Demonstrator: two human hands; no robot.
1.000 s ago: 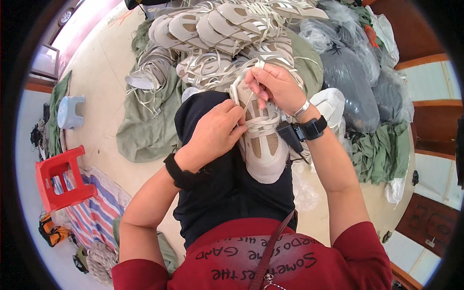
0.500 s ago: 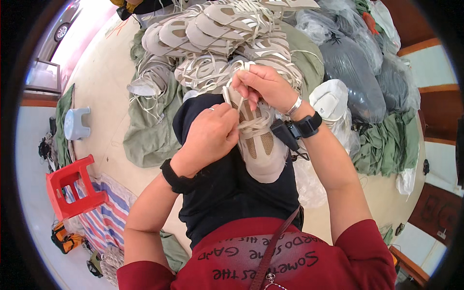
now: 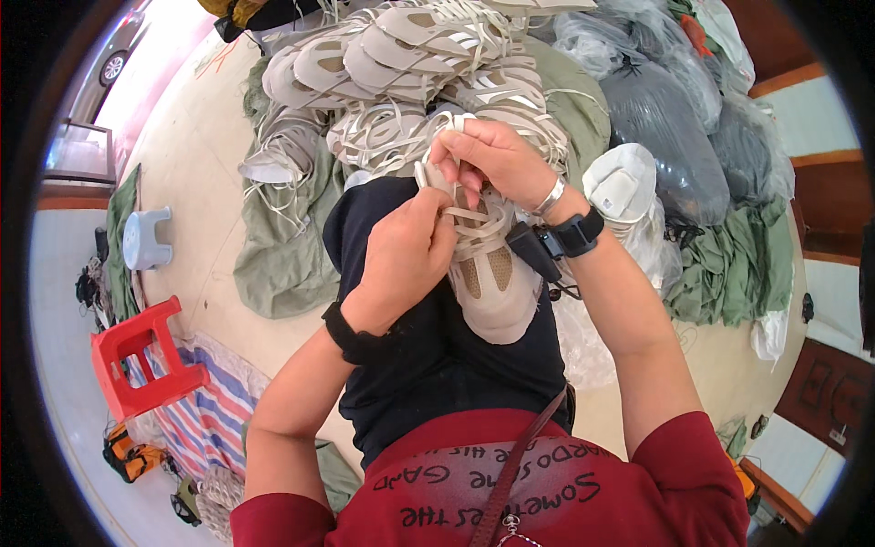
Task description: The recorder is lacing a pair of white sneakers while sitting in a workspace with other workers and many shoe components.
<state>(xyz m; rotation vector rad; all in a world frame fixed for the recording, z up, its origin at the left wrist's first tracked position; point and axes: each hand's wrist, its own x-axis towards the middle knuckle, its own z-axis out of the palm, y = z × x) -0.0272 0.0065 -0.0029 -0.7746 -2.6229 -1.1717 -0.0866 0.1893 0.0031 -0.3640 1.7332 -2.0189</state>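
Head view: the beige shoe (image 3: 499, 305) sits on the trousers (image 3: 451, 387), by their right edge, toe waistward! The left hand (image 3: 406, 248) pinches the lace (image 3: 483, 242); the right hand (image 3: 510, 164) has its grip pinched on lace higher up!

Shoe (image 3: 497, 314) over lap (image 3: 442, 369), shoe pile (image 3: 392, 59) beyond, stools (image 3: 142, 239) left, bags (image 3: 661, 146) right
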